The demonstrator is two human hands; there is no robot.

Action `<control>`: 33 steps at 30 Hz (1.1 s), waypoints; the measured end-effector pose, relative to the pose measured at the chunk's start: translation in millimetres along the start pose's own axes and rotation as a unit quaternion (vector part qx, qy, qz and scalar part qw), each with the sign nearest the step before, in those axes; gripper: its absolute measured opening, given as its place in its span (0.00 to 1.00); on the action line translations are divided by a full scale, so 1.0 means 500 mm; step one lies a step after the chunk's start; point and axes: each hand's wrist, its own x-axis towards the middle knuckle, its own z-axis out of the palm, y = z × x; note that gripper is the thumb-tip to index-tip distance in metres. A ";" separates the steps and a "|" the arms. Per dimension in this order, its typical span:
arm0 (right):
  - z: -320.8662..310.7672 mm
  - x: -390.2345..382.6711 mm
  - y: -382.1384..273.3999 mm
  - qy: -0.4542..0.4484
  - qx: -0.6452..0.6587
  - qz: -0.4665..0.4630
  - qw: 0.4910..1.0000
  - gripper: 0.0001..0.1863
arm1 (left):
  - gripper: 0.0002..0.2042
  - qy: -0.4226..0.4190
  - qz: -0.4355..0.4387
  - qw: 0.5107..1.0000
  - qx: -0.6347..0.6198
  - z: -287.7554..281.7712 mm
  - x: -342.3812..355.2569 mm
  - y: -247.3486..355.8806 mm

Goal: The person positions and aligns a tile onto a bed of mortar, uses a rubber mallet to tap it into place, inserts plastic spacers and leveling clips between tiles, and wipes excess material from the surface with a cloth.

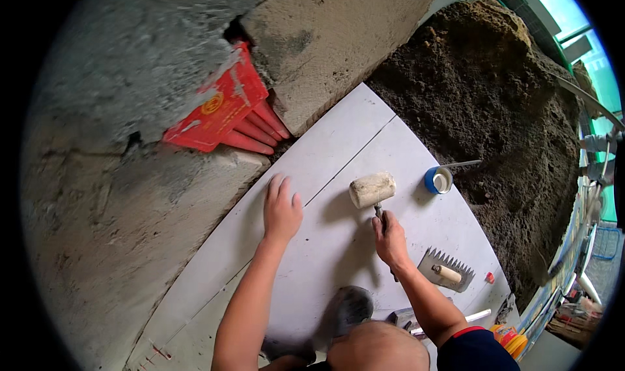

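White mallet (372,189), pale grey tile (338,241)

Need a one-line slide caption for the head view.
Right hand grips white rubber mallet over pale floor tile; left hand lies flat on it.

The floor tiles (364,143) look smooth and matt. The mallet head (372,189) is dull white rubber. The notched trowel (446,271) is metal with a wooden grip. The wall (117,195) is rough cement.

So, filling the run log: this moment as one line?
left hand flat on tile | right hand grips mallet | trowel beside
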 end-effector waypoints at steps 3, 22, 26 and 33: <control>0.017 -0.032 0.008 0.073 -0.045 -0.044 0.995 0.10 | 0.25 -0.016 0.022 1.000 0.015 0.028 0.109 0.011; 0.031 0.000 0.083 0.022 -0.151 -0.088 0.984 0.18 | 0.09 -0.192 -0.135 0.972 0.015 0.044 0.276 -0.059; 0.031 0.005 0.084 0.009 -0.167 -0.073 0.983 0.17 | 0.07 -0.211 -0.133 0.968 0.001 0.036 0.274 -0.067; 0.030 0.031 0.057 0.011 -0.161 -0.071 0.984 0.16 | 0.06 -0.238 -0.100 0.966 -0.005 0.041 0.286 -0.088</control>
